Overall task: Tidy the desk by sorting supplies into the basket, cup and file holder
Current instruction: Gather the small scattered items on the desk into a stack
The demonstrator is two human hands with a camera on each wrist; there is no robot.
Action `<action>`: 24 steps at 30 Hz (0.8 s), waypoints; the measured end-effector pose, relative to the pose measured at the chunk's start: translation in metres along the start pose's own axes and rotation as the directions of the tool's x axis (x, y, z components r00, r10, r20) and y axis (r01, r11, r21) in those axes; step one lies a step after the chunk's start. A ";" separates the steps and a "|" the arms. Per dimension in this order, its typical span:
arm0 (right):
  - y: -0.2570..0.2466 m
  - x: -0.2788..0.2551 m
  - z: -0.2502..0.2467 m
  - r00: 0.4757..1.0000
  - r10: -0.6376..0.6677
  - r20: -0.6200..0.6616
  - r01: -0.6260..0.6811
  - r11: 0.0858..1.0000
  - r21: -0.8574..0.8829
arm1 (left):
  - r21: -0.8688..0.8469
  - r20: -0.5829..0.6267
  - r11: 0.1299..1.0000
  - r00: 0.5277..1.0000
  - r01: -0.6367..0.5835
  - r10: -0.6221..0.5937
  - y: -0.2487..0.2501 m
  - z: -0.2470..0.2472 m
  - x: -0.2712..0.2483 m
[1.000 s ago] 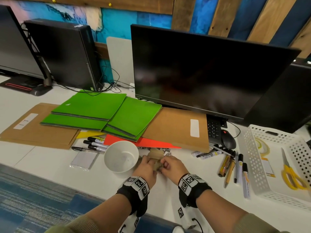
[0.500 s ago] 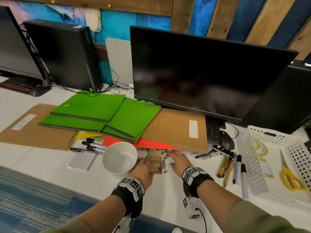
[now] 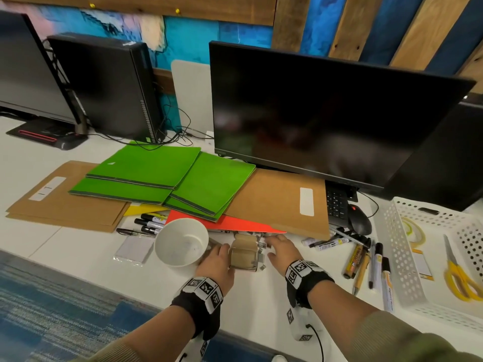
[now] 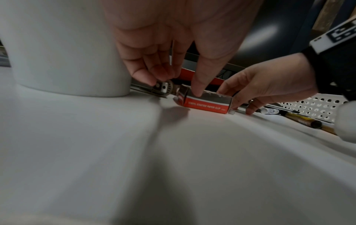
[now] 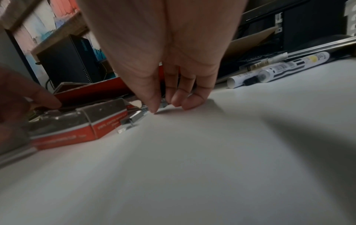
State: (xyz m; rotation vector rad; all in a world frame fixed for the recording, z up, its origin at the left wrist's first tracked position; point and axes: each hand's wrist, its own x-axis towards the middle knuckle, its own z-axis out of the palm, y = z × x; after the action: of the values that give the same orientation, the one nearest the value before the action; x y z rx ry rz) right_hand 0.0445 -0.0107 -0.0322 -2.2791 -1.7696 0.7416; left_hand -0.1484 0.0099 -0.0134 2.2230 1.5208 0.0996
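A small red paper clip box (image 3: 243, 254) with its brown flap open lies on the white desk, right of the white cup (image 3: 181, 242). My left hand (image 3: 217, 259) grips the box's left side, thumb on its top edge (image 4: 198, 92). My right hand (image 3: 277, 246) is just right of the box, and its thumb and fingers (image 5: 154, 109) pinch small metal clips on the desk. More loose metal pieces (image 5: 133, 120) lie against the box (image 5: 77, 124). The white perforated basket (image 3: 400, 257) stands at the right. No file holder is in view.
Green folders (image 3: 162, 176), brown envelopes (image 3: 277, 202) and a red folder (image 3: 235, 224) lie behind the cup under the monitor (image 3: 326, 113). Markers (image 3: 366, 262) lie beside the basket, more markers (image 3: 150, 223) left of the cup. Yellow scissors (image 3: 460, 275) are in the basket.
My right hand has left the box and moved to the loose clips at its far right side. My left hand kept hold of the box.
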 end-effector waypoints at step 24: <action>-0.033 -0.027 -0.002 0.987 -0.148 -0.060 0.159 0.945 0.287 | 0.069 0.121 0.991 0.987 -0.116 0.107 0.002 0.010 0.014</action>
State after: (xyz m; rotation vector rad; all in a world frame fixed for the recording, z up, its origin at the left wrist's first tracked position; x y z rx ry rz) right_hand 0.0121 -0.0265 -0.0085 -1.9287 -1.6715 0.8583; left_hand -0.1379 0.0189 -0.0246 2.3295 1.3591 -0.0548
